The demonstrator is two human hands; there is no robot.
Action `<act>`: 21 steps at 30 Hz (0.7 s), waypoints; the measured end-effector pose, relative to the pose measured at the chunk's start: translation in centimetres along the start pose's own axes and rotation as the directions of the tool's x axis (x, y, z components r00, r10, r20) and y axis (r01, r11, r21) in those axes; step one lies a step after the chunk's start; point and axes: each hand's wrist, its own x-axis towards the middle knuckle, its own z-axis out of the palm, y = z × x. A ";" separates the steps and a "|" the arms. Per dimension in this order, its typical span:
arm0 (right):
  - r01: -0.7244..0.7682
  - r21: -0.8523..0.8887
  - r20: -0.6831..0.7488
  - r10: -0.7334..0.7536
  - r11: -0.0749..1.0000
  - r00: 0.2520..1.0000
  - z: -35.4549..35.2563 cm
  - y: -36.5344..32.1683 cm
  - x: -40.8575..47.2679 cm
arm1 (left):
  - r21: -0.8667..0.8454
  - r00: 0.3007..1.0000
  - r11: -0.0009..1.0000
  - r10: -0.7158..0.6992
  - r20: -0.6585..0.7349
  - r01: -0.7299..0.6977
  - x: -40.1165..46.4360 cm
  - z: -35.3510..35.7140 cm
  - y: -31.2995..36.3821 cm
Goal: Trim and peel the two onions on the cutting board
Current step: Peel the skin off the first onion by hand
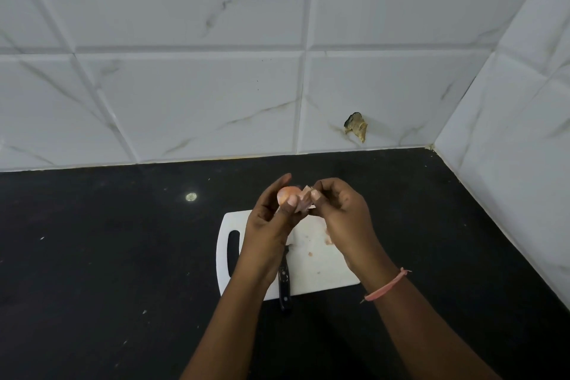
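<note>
Pink onion (288, 194), seemingly one, two hands

- One head-worn view, looking forward and down from above the black tabletop (123, 256)
- It faces the tiled wall (185, 86) and right corner
- Wide-angle lens, apparently close; forearms enter from the bottom edge

One pale pink round onion (287, 194) is in view, held up at 12 o'clock of the one white plastic cutting board (320, 271). One black-handled knife (284, 284) lies at the board's 6 o'clock. Two hands (271, 225) (345, 213). One pink wrist band (387, 287).
</note>
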 end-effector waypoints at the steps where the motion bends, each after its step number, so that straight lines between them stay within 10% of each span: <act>1: -0.059 0.112 -0.001 0.060 0.992 0.998 -0.1 -0.2 0.0 | -0.061 1.000 0.998 -0.017 0.009 0.018 0.1 0.0 0.1; 4: -0.234 0.454 0.063 0.231 0.860 0.971 -0.3 -0.6 -0.1 | -0.147 0.997 0.987 -0.073 0.003 0.073 0.2 0.3 0.3; 10: -0.263 0.519 0.092 0.253 0.813 0.963 -0.3 -0.6 -0.2 | -0.328 0.973 0.921 -0.229 -0.014 0.212 0.4 0.8 0.0; 17: -0.393 0.867 0.284 0.347 0.305 0.894 0.2 -0.4 -0.1 | -0.448 0.955 0.851 -0.295 0.022 0.273 0.7 1.1 0.0; 21: -0.288 0.847 0.119 0.367 0.448 0.923 -1.8 0.3 1.5 | -0.412 0.958 0.871 -0.285 0.022 0.268 0.4 0.1 0.0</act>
